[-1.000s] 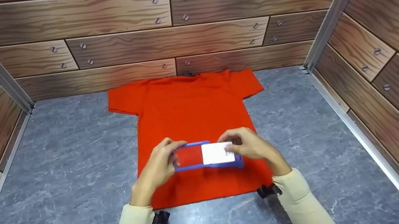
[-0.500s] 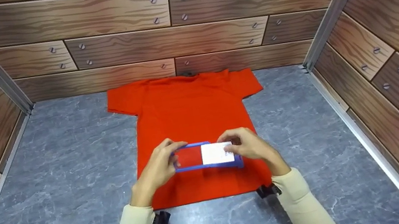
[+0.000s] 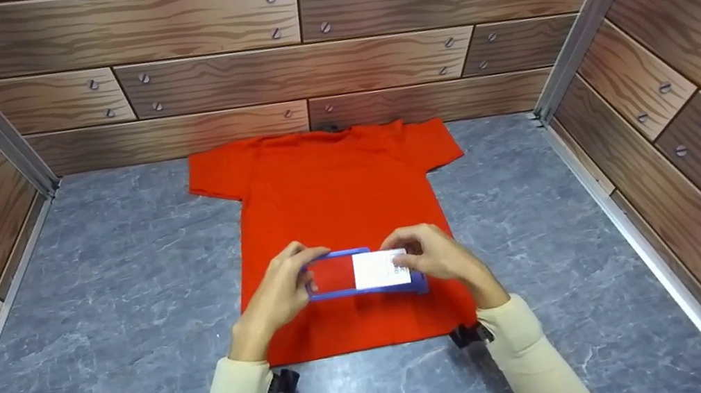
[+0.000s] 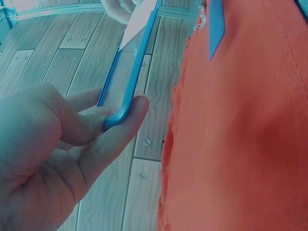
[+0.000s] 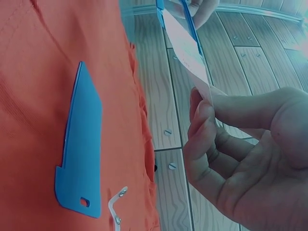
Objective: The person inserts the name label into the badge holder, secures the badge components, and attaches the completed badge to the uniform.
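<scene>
My left hand (image 3: pixel 275 289) pinches the left end of a blue-edged clear card holder (image 3: pixel 345 253) between thumb and fingers, as the left wrist view also shows. At the other end, my right hand (image 3: pixel 433 250) pinches a white printed card (image 3: pixel 373 270) between thumb and fingertips. The card's left part overlaps the holder, whose left part shows red through it. Below the hands, a flat blue plastic piece (image 5: pixel 84 149) with a small slot lies on a red T-shirt (image 3: pixel 336 192). Beside that piece is a whitish strap clip with metal snaps (image 5: pixel 114 204).
The T-shirt lies spread on a grey marbled surface (image 3: pixel 141 293), its neck toward the back. Wood-patterned panels (image 3: pixel 220 83) stand at the back and both sides, joined by metal corner posts (image 3: pixel 588 11).
The white card has shifted very slightly left along the holder, with my right hand. My left hand holds nearly still.
</scene>
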Demonstrator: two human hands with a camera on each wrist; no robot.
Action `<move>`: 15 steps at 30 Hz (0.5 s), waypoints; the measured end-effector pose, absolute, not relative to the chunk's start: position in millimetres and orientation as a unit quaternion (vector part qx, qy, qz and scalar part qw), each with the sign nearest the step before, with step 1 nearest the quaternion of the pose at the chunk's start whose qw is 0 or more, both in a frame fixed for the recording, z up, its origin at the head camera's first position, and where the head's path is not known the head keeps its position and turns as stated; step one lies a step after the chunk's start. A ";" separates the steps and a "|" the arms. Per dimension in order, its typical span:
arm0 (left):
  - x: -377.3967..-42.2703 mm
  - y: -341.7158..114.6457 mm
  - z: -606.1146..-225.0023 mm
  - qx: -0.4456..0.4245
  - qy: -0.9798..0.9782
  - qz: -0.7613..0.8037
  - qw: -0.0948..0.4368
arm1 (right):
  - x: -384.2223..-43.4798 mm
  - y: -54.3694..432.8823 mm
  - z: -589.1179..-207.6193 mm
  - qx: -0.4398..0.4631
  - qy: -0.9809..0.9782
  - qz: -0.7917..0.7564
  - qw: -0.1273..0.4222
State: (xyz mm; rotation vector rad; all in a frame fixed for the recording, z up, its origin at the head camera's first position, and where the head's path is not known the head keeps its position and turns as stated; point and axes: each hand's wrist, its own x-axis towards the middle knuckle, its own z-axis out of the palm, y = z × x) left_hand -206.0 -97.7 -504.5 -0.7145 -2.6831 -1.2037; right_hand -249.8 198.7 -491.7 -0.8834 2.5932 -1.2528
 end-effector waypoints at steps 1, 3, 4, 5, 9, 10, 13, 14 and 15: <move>-205.8 -97.6 -504.3 -0.236 -0.885 -0.398 0.056 | -249.7 198.2 -492.2 -0.292 0.859 -0.416 0.064; -205.9 -97.3 -504.1 -0.238 -0.884 -0.399 0.056 | -249.5 197.3 -492.8 -0.289 0.860 -0.416 0.065; -205.9 -97.2 -504.2 -0.239 -0.883 -0.399 0.056 | -249.3 196.9 -492.6 -0.288 0.861 -0.415 0.065; -205.8 -97.0 -504.3 -0.239 -0.883 -0.399 0.056 | -249.1 196.4 -492.3 -0.287 0.862 -0.413 0.065; -205.8 -96.6 -505.1 -0.239 -0.885 -0.397 0.054 | -248.9 195.1 -492.2 -0.285 0.866 -0.407 0.063; -205.9 -96.5 -505.2 -0.238 -0.885 -0.396 0.054 | -248.8 194.8 -492.1 -0.285 0.866 -0.406 0.063; -206.1 -96.1 -505.4 -0.237 -0.886 -0.395 0.051 | -248.5 193.6 -492.4 -0.284 0.866 -0.407 0.062; -206.3 -95.7 -505.5 -0.237 -0.886 -0.394 0.051 | -248.2 193.1 -492.3 -0.284 0.866 -0.407 0.063; -206.4 -95.5 -505.4 -0.237 -0.886 -0.394 0.050 | -247.9 192.6 -492.1 -0.283 0.866 -0.407 0.064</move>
